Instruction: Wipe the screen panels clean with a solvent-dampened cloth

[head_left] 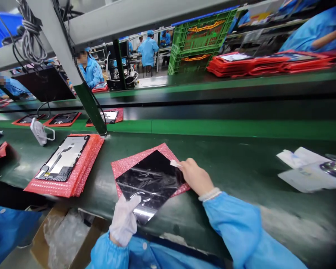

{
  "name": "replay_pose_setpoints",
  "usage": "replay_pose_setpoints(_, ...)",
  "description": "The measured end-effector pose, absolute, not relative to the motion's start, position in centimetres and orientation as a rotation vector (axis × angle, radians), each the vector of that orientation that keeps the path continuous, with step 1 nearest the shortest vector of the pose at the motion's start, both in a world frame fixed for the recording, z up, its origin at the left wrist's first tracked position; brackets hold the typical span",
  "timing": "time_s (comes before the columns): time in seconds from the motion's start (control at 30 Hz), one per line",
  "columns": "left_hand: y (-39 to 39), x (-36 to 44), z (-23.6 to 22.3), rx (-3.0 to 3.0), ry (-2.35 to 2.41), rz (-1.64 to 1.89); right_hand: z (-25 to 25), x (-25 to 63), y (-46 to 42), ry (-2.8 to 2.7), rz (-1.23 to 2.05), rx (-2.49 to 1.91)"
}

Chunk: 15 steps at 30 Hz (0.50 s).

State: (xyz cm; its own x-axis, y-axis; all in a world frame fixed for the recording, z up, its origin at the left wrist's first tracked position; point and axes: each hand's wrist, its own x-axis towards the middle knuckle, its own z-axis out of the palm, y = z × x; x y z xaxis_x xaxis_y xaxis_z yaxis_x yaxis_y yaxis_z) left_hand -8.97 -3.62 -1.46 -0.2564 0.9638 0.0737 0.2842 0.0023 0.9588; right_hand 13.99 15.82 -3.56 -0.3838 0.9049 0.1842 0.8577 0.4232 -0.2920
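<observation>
A glossy black tablet screen panel (149,179) lies tilted over a sheet of red bubble wrap (164,150), its near corner reaching past the wrap. My left hand (125,218), in a white glove, grips the panel's near left edge, with the thumb on top. Bare-fingered, with a white band at the wrist, my right hand (195,175) pinches a small white wipe (175,163) against the panel's right side. Streaky reflections cross the panel's surface. To the left sits a tablet panel with its inner side up (64,158), on a stack of red bubble-wrap sheets (85,164).
White papers (305,175) and a shiny round metal object (334,168) rest at the right. A slanted post (91,106) and small white fan (40,131) stand at the back left. Beneath the bench edge is a cardboard box (42,239) with clear plastic. Co-workers sit beyond.
</observation>
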Motion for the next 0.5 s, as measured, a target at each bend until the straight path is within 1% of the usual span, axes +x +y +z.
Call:
replay_pose_setpoints(0.07, -3.4, -9.0, -0.2, 1.280, 1.646, 1.343, -4.0, 16.6, 17.8, -2.158, 0.332, -1.523)
replay_pose_setpoints(0.17, -2.0, -9.7, 1.5, 1.160, 1.675, 1.532, -4.9, 19.8, 18.5, -1.745, 0.469, -1.493)
replay_pose_setpoints(0.27, 0.5, -11.3, 2.4, 1.315, 1.565, 1.516, -6.0, 21.8, 18.2, -1.423, 0.643, -1.566)
replay_pose_setpoints(0.33, 2.0, -12.4, 2.2, 1.529, 1.480, 1.355, -6.4, 22.2, 17.9, -1.376, 0.741, -1.575)
replay_pose_setpoints(0.4, 2.8, -13.0, 1.6, 1.825, 1.498, 1.089, -6.4, 22.1, 17.8, -1.391, 0.789, -1.568)
replay_pose_setpoints(0.47, 2.2, -13.6, 0.8, 2.108, 1.637, 0.834, -6.2, 21.9, 17.7, -1.385, 0.823, -1.569)
replay_pose_setpoints(0.5, 1.5, -14.0, 0.6, 2.195, 1.751, 0.759, -6.2, 21.9, 17.8, -1.377, 0.840, -1.576)
